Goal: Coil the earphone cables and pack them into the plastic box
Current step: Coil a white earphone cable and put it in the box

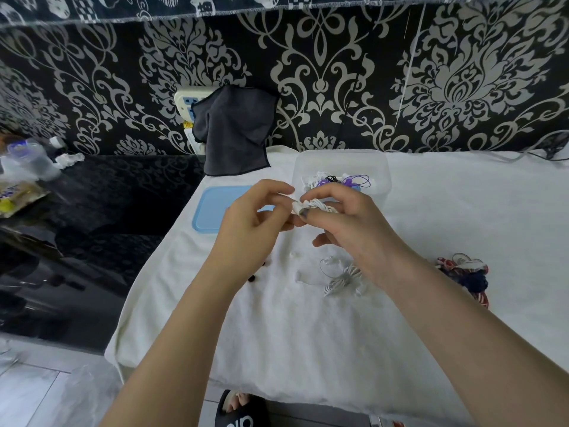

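Mid-frame, just above centre: right hand (345, 220) curled round a white earphone coil (317, 206), thumb pressed across its near side, fingers closed over the top. Left hand (255, 214) at the coil's left end, fingertips pinching what looks like the loose tail or plug there; exact piece too small to tell. Coil's long axis roughly left to right across the frame, tilted slightly down toward the right.

Directly beyond the grip, toward the top of the frame: clear plastic box (338, 158), open, with purple, black and white cables (341, 181) already inside. Box almost touching the right hand's knuckles in the picture, so the right hand clearly nearer; a short reach up-frame likely enough to drop the coil in. Probably finishing the last wrap or tuck first.

Blue lid (215, 211) flat on the white towel (277, 334), left of the hands, partly hidden by the left one. Lower right of the hands: another white bundle (345, 278), loosely bound, then a red, white and navy tangle (468, 275) farther right, both still outside the box.
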